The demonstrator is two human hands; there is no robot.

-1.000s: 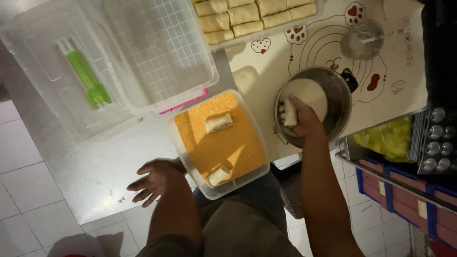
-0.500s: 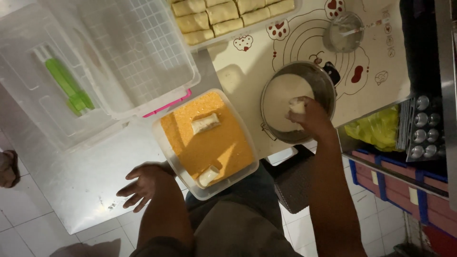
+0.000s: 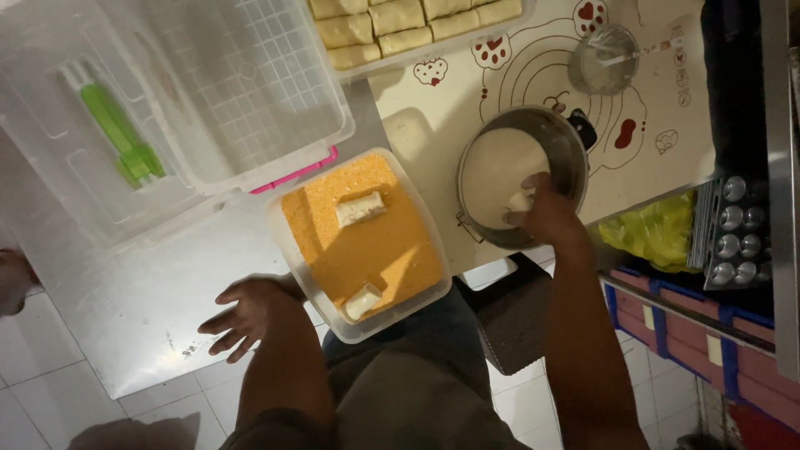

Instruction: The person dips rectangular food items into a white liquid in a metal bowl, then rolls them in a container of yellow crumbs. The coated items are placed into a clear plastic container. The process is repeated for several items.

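My right hand (image 3: 543,213) reaches into a metal bowl (image 3: 560,132) of white batter (image 3: 493,167) and grips a pale roll (image 3: 521,201) coated in it. A clear tub of orange breadcrumbs (image 3: 367,242) sits just left of the bowl, with two battered rolls (image 3: 360,209) lying on the crumbs, one at the far side and one near the front corner (image 3: 363,302). My left hand (image 3: 247,312) rests by the tub's near left corner, fingers spread, holding nothing.
A tray of uncoated rolls (image 3: 400,21) stands at the top. Clear plastic bins (image 3: 242,92) sit at upper left, one holding a green tool (image 3: 121,137). A small lidded bowl (image 3: 606,58) rests on the patterned mat (image 3: 667,100). A yellow bag (image 3: 658,233) lies on shelves at right.
My right hand has stayed in the batter bowl, turning the roll and shifting toward the bowl's near edge. My left hand keeps its place beside the crumb tub.
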